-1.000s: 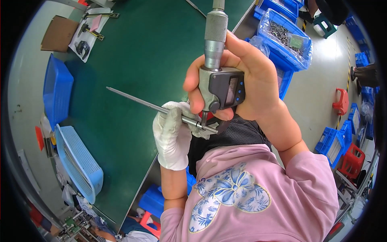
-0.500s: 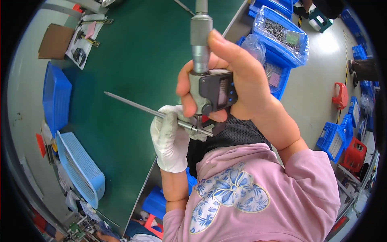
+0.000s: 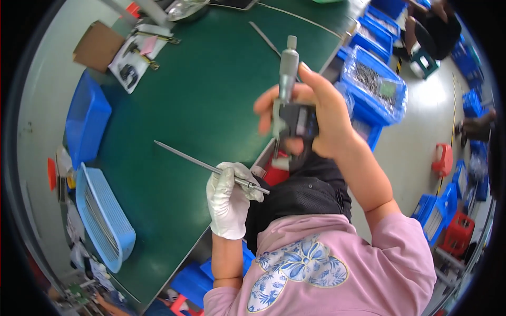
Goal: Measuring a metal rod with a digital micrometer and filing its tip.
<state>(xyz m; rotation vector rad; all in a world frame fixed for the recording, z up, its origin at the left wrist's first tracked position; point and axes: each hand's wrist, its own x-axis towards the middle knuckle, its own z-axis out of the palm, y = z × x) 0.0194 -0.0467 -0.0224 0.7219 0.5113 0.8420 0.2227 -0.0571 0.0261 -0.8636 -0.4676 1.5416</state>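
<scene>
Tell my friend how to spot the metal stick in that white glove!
Find the big green table, then the white-gloved left hand by its near edge. Pinched in it is a long, thin, grey metal rod. Unlike the thin grey thing lying on the table, it is held.

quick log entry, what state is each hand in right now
Left hand: gloved, closed, holding a slim metal rod.
Right hand: bare, closed around a micrometer, blurred.
</scene>
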